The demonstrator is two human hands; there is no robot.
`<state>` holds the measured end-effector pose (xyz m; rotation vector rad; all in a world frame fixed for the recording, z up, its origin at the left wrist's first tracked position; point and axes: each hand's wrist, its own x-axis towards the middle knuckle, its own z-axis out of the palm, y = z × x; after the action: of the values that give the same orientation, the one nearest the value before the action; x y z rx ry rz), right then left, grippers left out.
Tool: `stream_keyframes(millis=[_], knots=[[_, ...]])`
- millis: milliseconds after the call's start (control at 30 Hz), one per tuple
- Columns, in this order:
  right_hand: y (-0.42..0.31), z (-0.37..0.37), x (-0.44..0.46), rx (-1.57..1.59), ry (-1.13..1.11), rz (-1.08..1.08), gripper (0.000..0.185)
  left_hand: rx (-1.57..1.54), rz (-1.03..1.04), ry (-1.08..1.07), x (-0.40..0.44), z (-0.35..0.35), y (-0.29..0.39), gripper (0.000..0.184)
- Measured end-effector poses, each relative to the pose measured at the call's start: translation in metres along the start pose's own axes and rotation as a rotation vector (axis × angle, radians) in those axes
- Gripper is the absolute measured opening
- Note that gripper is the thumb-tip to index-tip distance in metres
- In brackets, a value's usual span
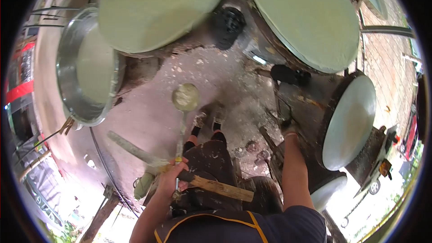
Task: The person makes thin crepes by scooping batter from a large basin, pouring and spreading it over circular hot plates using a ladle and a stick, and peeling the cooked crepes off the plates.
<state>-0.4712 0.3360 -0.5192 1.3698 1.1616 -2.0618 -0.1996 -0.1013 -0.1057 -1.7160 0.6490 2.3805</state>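
Observation:
My left hand [173, 177] is closed around the handle of a long ladle [185, 97], whose round bowl holds pale batter. A flat wooden spreader [135, 149] crosses the ladle handle at the same hand, and its wooden handle [222, 188] runs to the right over my lap. My right arm reaches forward on the right, and my right hand [289, 127] is low among dark sticks beside the stove; its fingers are hard to make out. Nearest to it is a round griddle [351, 122] with a bare, greyish surface.
Two large round surfaces coated in pale green batter, one at upper left [157, 9] and one at upper right [310, 15], stand ahead. A metal basin [67, 76] of batter is at left. Black objects [228, 27] lie between the large rounds. A cable runs along the lower left.

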Motion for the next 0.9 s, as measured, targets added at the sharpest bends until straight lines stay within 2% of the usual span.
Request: stream_keyframes(millis=[100,167,233,300,367,400,433,500,567,667,733,767,800,867,900], knots=[[-0.003,-0.021,0.01,-0.011,-0.099,0.014,0.028,-0.027,-0.005,-0.044,-0.001,-0.004,-0.003,0.019],[-0.003,-0.005,-0.027,0.157,0.13,0.118,0.027,-0.039,-0.021,-0.083,-0.007,-0.005,0.002,0.019],[0.008,0.019,-0.072,0.048,0.068,0.081,0.023,-0.036,0.012,-0.084,-0.018,-0.005,0.007,0.018],[0.03,0.077,-0.148,0.01,-0.18,0.265,0.023,-0.046,0.065,-0.12,-0.028,-0.008,0.012,0.016],[0.056,0.17,-0.262,-0.469,-0.598,0.319,0.031,-0.061,0.11,-0.109,-0.04,-0.011,0.02,0.015],[0.062,0.213,-0.327,-0.634,-0.757,0.427,0.029,-0.067,0.132,-0.105,-0.045,-0.014,0.025,0.015],[0.07,0.252,-0.389,-0.952,-0.855,0.466,0.04,-0.071,0.143,-0.108,-0.049,-0.021,0.03,0.015],[0.113,0.282,-0.462,-1.279,-1.336,0.142,0.044,0.022,0.255,-0.085,-0.055,-0.032,0.041,0.016],[0.122,0.333,-0.572,-1.909,-1.38,-0.209,0.051,0.103,0.362,-0.053,-0.057,-0.049,0.052,0.017],[0.193,0.327,-0.584,-1.863,-1.442,-0.489,0.059,0.123,0.471,-0.024,-0.063,-0.08,0.079,0.018],[0.206,0.354,-0.602,-1.737,-1.432,-0.316,0.052,0.056,0.455,-0.052,-0.077,-0.114,0.103,0.019],[0.214,0.367,-0.6,-1.673,-1.41,-0.24,0.049,-0.198,0.443,-0.267,-0.074,-0.14,0.112,0.018],[0.223,0.38,-0.597,-1.608,-1.383,-0.164,0.046,-0.225,0.451,-0.229,-0.077,-0.158,0.122,0.018],[0.252,0.407,-0.575,-1.22,-1.46,-0.342,0.041,-0.275,0.458,-0.153,-0.079,-0.192,0.149,0.018],[0.26,0.425,-0.57,-1.401,-1.463,-0.485,0.039,-0.257,0.469,-0.079,-0.072,-0.212,0.161,0.015]])
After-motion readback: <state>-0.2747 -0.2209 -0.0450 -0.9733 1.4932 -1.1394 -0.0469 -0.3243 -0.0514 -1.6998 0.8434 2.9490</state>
